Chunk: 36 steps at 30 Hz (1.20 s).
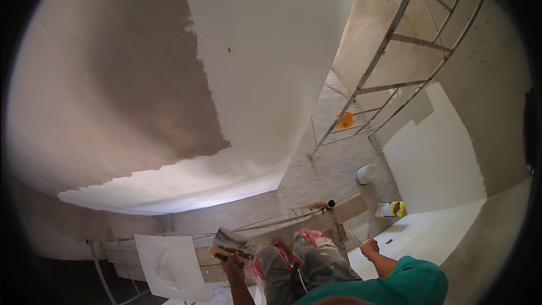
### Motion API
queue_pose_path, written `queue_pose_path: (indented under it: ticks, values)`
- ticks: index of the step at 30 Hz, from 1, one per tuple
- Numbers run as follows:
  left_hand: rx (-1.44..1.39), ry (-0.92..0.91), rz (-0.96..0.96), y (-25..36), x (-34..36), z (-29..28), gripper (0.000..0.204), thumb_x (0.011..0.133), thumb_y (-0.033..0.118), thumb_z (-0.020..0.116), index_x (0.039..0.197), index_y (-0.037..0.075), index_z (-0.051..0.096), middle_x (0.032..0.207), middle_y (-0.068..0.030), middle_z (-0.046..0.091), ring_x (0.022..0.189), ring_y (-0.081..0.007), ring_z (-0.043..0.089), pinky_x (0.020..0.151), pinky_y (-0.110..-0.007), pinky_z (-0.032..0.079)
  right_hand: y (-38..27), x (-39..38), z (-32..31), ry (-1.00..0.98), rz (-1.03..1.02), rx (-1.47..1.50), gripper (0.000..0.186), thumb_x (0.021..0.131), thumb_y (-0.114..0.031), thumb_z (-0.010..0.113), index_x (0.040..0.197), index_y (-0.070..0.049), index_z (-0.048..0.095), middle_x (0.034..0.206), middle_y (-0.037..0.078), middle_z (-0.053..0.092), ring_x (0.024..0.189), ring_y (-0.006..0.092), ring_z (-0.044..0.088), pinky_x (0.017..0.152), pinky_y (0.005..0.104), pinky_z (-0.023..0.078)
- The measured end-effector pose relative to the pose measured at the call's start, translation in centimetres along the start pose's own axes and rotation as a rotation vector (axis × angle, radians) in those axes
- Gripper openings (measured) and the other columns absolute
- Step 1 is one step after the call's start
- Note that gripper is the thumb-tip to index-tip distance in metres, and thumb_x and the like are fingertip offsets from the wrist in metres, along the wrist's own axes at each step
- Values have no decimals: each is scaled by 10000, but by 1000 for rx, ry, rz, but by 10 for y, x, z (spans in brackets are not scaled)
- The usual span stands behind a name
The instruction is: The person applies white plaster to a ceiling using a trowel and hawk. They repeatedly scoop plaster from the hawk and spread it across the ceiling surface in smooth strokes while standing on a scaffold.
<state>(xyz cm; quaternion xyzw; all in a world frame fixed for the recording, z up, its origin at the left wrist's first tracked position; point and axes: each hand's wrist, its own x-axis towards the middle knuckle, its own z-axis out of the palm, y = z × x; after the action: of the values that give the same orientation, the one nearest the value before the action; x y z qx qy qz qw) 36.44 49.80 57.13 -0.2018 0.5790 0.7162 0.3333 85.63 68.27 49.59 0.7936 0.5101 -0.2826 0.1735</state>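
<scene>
**Wall Coating: Partial Coverage, Both Hands Occupied**

Reference landmark: the plank platform (121, 256).

Beyond the platform, at left, the main wall shows a bare brown-grey section (147, 68). Over the platform's left part sits a white board (169, 265) bearing a smear of paste. Above the platform, the left hand (234, 261) grips a broad flat tool (240, 240) with a dark, patchy face.

Farther right beyond the platform, the same wall carries a white-coated section (265, 79) with a ragged edge; a white strip also follows its lower border. On the floor past the platform are an orange item (344, 119) and a white bucket (366, 174).

Off the platform's right end, the right hand (370, 247) is clenched on what appears to be a pale blade tool (359, 230). A metal frame (390, 86) and a yellow packet (389, 209) stand beyond that end. The right wall (435, 158) is white low down, bare above.

Judged status: coating partly complete; the brown-grey areas are left. The packet's printing is too small to read.
</scene>
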Motion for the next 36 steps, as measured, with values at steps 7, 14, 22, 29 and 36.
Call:
queue_pose_path:
  ticks: [7,14,22,29,36]
  values:
    - [9,25,-3,32,-37,-27,549,643,-15,673,1138,-35,437,991,-119,554,848,-253,582,763,-387,494,-41,-78,-96,-214,-247,-174,382,727,-346,591,823,15,671,880,216,678,814,343,678,770,413,546]
    - [-82,-18,35,54,-63,-6,492,641,-40,661,1104,-22,498,954,-88,567,839,-232,584,763,-368,490,-97,-67,-121,-60,-671,-397,482,734,-369,594,1048,-7,649,1064,238,640,1015,361,620,903,417,489]
    - [-151,-59,116,53,-68,-12,179,752,97,667,871,-11,587,745,-61,576,569,-177,506,502,-293,420,-209,-122,-201,-115,-873,-342,720,729,-433,644,1328,-62,499,1178,208,615,1054,337,614,934,380,474]
    - [-392,14,139,27,-85,27,272,771,73,644,1024,39,550,861,-29,569,710,-158,551,630,-321,482,-219,-63,-222,-67,-1116,-418,682,736,-444,601,1299,-65,535,1281,165,563,1155,285,560,1008,329,416]
    - [-525,20,265,55,-134,57,343,782,49,650,1108,51,545,961,-30,578,851,-159,582,746,-332,506,-304,-110,-244,-162,-1382,-385,572,742,-307,701,1205,3,575,1049,243,628,953,373,616,846,426,481]
